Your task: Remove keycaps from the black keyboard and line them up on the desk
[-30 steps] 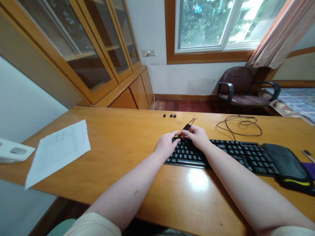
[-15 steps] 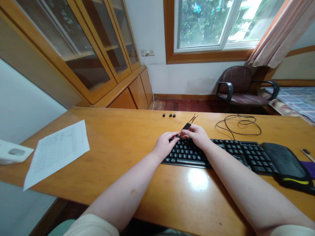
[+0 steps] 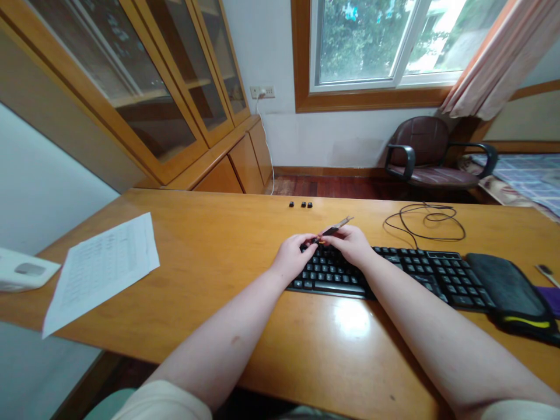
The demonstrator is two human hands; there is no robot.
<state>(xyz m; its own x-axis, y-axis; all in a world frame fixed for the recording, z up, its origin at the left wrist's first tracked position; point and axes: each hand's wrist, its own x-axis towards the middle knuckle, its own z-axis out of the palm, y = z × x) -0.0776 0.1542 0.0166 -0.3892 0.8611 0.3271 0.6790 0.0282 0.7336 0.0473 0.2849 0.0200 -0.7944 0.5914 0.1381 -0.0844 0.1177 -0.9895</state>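
Observation:
A black keyboard (image 3: 420, 274) lies on the wooden desk (image 3: 210, 256). My right hand (image 3: 352, 245) rests over its top left corner, pinching a small keycap puller (image 3: 335, 228) with a black grip and wire prongs that point up and to the right. My left hand (image 3: 292, 258) sits on the keyboard's left end, fingers curled, its fingertips meeting the puller's lower end. Three loose black keycaps (image 3: 301, 205) lie on the desk beyond the hands.
A printed sheet (image 3: 102, 268) lies at the left, with a white object (image 3: 21, 274) at the desk's left edge. A coiled black cable (image 3: 424, 221) lies behind the keyboard; a black pouch (image 3: 507, 291) covers its right end. An office chair (image 3: 429, 157) stands by the window.
The puller has tilted flatter, its prongs now pointing more to the right. Both hands stayed at the keyboard's top left corner, the left fingers curling in slightly.

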